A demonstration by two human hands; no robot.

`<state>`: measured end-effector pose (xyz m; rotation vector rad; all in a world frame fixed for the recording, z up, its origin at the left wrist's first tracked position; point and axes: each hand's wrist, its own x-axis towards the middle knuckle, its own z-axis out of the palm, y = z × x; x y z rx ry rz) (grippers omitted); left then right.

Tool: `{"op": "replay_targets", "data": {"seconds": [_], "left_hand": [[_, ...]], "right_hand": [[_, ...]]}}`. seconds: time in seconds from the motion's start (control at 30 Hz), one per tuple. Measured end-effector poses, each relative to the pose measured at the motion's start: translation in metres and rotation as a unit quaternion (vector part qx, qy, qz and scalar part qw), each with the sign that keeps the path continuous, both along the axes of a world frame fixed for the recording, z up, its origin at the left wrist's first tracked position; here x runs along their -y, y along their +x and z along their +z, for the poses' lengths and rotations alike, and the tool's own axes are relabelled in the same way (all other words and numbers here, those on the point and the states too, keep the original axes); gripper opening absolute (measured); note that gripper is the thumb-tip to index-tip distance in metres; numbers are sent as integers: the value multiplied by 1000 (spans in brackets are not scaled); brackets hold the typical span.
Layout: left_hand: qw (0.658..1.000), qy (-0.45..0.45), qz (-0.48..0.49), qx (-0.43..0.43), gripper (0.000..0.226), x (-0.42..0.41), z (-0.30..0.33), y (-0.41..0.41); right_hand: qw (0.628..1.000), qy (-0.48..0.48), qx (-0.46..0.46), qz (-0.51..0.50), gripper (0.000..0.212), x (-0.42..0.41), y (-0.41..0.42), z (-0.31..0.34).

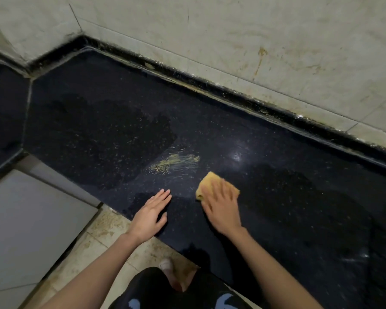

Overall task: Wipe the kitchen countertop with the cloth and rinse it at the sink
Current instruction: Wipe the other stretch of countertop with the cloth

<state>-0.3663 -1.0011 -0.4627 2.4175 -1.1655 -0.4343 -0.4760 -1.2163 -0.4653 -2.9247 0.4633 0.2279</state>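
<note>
A folded yellow cloth [208, 181] lies flat on the black speckled countertop [103, 130], near its front edge. My right hand [223, 208] presses down on the cloth with fingers spread over most of it. My left hand [153, 210] rests flat on the counter beside it, fingers together, holding nothing. A yellowish smear [172, 162] marks the stone just beyond the two hands. Wet and dry patches mottle the surface. No sink is in view.
A stained tiled wall [254, 41] rises behind a raised black back ledge [210, 85]. The counter angles away at the left corner [7, 108]. Below the front edge are beige floor tiles [112, 228], a grey panel [31, 219] and my foot [167, 266].
</note>
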Motion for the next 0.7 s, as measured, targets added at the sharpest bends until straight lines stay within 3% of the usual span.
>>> {"op": "replay_targets", "data": {"seconds": [0.1,0.17,0.3,0.4,0.47,0.53,0.63,0.7], "left_hand": [[1000,3,1,-7,58,0,0,0],[1000,3,1,-9,58,0,1,0],[1000,5,7,-13,64,1,0,0],[1000,6,8,-12,72,0,-2,-1],[1000,1,13,-8,72,0,-2,-1],[1000,1,16,-4,72,0,-1,-2],[1000,0,16,-1,71,1,0,-3],[1000,-1,17,5,66,1,1,-5]], "right_hand": [[993,4,-14,121,48,-2,-17,3],[993,-24,-14,116,51,41,-16,-1],[990,-15,-62,-127,55,117,7,13],[977,38,-54,-202,51,100,31,14],[990,16,-33,-137,53,68,40,7],[1000,-22,-17,-7,58,24,36,2],[987,22,-38,158,50,-27,-1,6],[971,10,-37,235,46,-12,-19,7]]}}
